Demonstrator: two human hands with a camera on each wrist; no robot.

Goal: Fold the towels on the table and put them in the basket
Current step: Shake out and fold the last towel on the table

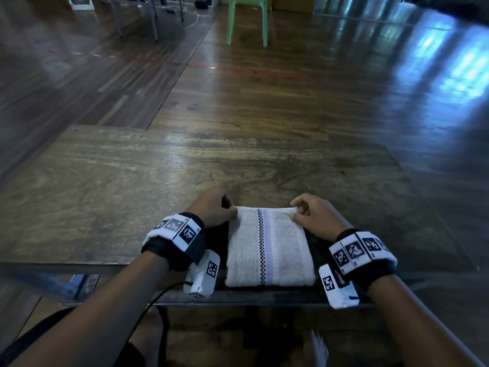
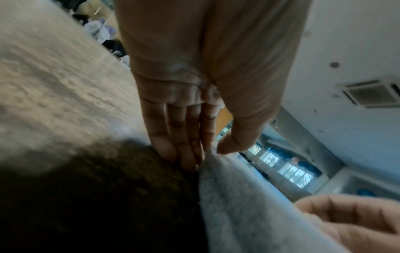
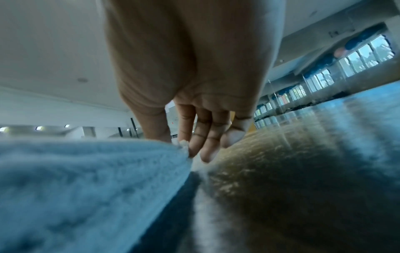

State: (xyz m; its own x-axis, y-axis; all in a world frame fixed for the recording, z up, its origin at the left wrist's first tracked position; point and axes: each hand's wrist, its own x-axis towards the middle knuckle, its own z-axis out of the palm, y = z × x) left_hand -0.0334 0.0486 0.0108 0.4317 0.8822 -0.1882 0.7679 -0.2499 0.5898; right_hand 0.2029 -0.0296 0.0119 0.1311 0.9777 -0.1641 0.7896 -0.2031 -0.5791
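Forearms: both reach in from the near edge, each with a black wrist strap (image 1: 176, 249) carrying white blocks printed with black-and-white square codes.
Towel (image 1: 268, 247): white, folded into a compact rectangle, lying flat at the near edge of the surface between the two hands; a checkered black-and-white line and a pale purple line run down its middle.
Left hand (image 1: 213, 209): at the towel's far left corner; the left wrist view shows the thumb and fingers (image 2: 173, 130) pinching the cloth edge, with the other fingertips down on the wood.
Right hand (image 1: 315, 214): at the far right corner; thumb and forefinger nip the towel's edge, as the right wrist view shows, while the remaining fingers (image 3: 207, 137) hang loosely curled beside it.
Surface (image 1: 132, 186): worn brown wood with heavy grain.
Floor (image 1: 291, 83): dark glossy boards reflecting blue window light at right.
Chair (image 1: 247, 17): pale green plastic, standing well beyond the surface.
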